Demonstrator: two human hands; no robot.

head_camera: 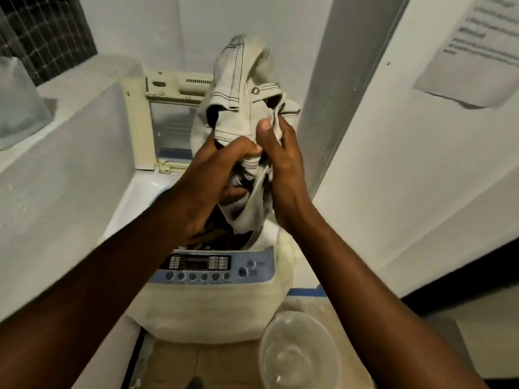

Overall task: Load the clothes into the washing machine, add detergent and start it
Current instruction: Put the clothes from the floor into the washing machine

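Above the washing machine [213,279], both hands' grip bunches the trousers [241,88].

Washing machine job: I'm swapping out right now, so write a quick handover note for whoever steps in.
Left hand: gripping the cream denim garment with dark stitching.
Right hand: gripping the same garment, held above the open tub.
White top-loading washing machine: lid up, dark clothes already inside.
Clear plastic bowl sits in front of the machine.
Done: some clothes loaded.
Left: drop this garment in, add detergent (none in view), close the lid, start.
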